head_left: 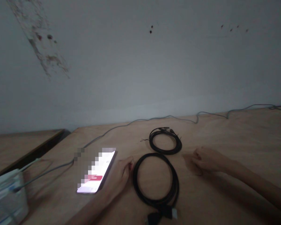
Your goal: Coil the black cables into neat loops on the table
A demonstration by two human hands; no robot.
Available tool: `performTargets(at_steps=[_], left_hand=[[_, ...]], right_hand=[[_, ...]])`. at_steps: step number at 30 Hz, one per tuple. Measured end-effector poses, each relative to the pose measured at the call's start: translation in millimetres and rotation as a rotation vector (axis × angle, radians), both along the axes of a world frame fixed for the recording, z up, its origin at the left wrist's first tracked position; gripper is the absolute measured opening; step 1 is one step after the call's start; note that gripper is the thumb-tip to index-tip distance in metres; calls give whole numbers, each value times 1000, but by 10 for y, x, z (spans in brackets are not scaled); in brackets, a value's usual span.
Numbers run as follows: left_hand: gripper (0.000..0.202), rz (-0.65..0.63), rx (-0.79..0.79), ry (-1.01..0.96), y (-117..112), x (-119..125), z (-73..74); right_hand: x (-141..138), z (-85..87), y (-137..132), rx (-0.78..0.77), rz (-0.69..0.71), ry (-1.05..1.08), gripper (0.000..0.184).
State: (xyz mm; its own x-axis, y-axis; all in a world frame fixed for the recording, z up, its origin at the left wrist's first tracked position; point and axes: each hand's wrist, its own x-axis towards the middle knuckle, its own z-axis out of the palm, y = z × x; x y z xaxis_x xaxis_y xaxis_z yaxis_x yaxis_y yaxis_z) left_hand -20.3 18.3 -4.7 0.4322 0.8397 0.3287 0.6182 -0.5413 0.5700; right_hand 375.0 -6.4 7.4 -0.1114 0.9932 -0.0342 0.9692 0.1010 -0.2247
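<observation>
Two curled hands [121, 172] [208, 160] flanking a coiled cable [135, 177]

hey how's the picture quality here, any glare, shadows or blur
In the head view, light is dim; the phone screen glares white and is partly pixelated; shadow lies beside the right hand and under its forearm; the white box at lower left looks blurred.

L hand [121, 172] & R hand [207, 160] are being held well apart, each being curled into a loose fist. L forearm [91, 206] is being angled fwd from below; R forearm [250, 184] is being extended inward from lower R.
</observation>
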Motion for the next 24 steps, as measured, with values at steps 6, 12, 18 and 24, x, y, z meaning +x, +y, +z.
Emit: performTargets(at_steps=[6,12,18,24], left_hand=[[21,154,3,52,-42,103,118],[33,151,-14,86,-37,144,74],[49,89,-11,83,-29,149,87],[47,117,-86,31,-56,168,99]], right_hand=[[-98,7,33,-10,110,310,41],[-343,9,104,189,70,631,40],[-507,-209,111,198,46,847,43],[-515,-301,59,190,33,792,45]])
